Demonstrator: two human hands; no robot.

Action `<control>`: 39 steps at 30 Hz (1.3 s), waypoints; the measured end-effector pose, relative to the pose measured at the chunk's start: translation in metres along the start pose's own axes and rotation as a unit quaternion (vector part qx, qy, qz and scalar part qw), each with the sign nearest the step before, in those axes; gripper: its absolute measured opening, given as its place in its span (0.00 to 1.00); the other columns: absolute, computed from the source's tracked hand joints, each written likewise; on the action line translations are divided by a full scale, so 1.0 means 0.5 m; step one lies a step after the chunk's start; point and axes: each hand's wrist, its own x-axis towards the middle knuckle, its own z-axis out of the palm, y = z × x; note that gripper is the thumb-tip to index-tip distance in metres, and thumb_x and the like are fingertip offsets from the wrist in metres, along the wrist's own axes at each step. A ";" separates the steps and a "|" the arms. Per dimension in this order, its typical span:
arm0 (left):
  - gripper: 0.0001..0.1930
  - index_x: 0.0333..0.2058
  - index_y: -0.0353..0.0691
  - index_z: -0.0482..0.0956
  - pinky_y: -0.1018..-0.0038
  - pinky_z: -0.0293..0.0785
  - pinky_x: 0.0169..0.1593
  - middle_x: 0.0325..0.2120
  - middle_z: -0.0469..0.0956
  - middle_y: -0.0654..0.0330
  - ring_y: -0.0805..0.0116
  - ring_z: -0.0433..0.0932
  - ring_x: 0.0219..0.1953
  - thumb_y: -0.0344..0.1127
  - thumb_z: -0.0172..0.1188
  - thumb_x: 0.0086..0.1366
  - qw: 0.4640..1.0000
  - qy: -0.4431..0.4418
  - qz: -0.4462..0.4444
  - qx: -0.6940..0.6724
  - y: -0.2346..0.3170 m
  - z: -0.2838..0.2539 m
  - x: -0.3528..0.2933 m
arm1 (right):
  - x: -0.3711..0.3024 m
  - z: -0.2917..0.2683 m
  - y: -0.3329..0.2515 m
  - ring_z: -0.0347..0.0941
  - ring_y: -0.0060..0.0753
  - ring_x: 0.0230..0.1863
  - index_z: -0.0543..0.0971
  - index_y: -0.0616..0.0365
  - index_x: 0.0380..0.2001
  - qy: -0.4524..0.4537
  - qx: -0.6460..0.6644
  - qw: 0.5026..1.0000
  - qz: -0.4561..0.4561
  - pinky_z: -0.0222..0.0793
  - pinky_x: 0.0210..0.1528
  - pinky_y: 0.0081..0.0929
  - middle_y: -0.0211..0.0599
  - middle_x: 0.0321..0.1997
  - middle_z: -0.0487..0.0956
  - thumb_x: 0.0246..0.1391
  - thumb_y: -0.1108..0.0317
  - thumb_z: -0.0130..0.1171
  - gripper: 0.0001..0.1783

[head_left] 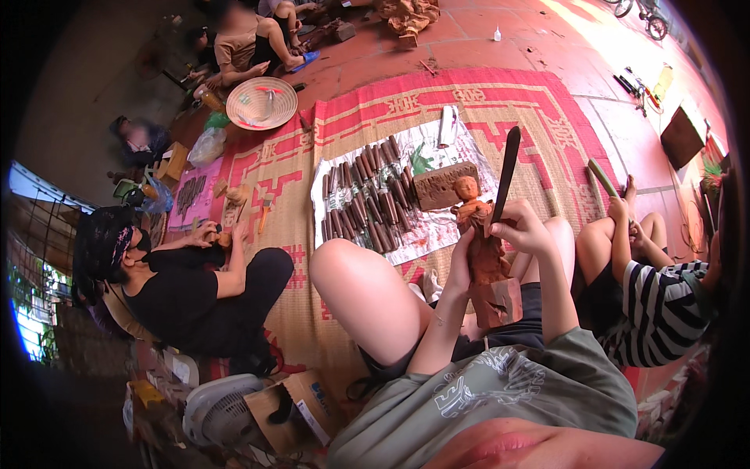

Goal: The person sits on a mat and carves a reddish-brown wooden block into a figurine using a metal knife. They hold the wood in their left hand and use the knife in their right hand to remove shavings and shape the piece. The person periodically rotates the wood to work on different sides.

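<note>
Above my lap stands a reddish-brown carved wooden figurine [488, 262], a small figure with a round head on a rough block base. My left hand [459, 266] is wrapped round its left side. In my right hand [522, 228] is a carving chisel with a long dark handle [508, 168] pointing up; its working end is down against the figurine, hidden by my fingers. Just beyond the figurine lies a brown rectangular block [437, 187]. Rows of carving chisels [371, 199] with brown handles lie on a white sheet [332, 166].
A red and tan mat [289, 180] spreads under everything. At left a person in black [183, 289] works on a wooden piece; at right sits a person in a striped shirt [656, 309]. A round woven tray [262, 103] lies farther off. A cardboard box [301, 410] and grey fan [223, 410] stand near left.
</note>
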 end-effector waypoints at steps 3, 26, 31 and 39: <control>0.28 0.44 0.36 0.69 0.68 0.76 0.33 0.30 0.75 0.54 0.62 0.77 0.29 0.55 0.33 0.64 1.000 -0.016 -0.013 0.010 0.006 0.004 -0.001 | 0.004 0.007 -0.014 0.71 0.31 0.23 0.76 0.63 0.21 0.002 -0.044 0.999 -0.014 0.64 0.27 0.26 0.37 0.19 0.75 0.43 0.71 0.58 0.05; 0.27 0.43 0.34 0.68 0.67 0.76 0.32 0.28 0.75 0.53 0.59 0.77 0.26 0.53 0.33 0.64 0.999 -0.011 -0.005 0.041 0.011 0.012 -0.012 | 0.003 0.007 -0.014 0.72 0.35 0.24 0.76 0.64 0.21 0.089 -0.048 0.995 0.004 0.65 0.27 0.27 0.40 0.20 0.74 0.40 0.76 0.58 0.02; 0.28 0.43 0.33 0.68 0.66 0.77 0.32 0.29 0.75 0.52 0.58 0.78 0.26 0.54 0.33 0.64 0.999 -0.022 -0.013 0.046 0.020 0.009 -0.017 | 0.011 0.012 -0.018 0.71 0.41 0.23 0.76 0.64 0.22 0.009 -0.068 0.996 -0.047 0.65 0.27 0.30 0.42 0.21 0.74 0.39 0.76 0.58 0.03; 0.26 0.43 0.36 0.68 0.63 0.76 0.33 0.29 0.75 0.54 0.57 0.77 0.27 0.54 0.34 0.64 1.000 0.008 0.012 0.007 0.016 0.029 -0.013 | -0.003 -0.012 -0.003 0.69 0.45 0.23 0.75 0.65 0.25 -0.041 0.007 0.998 0.046 0.63 0.28 0.33 0.45 0.20 0.72 0.42 0.70 0.60 0.09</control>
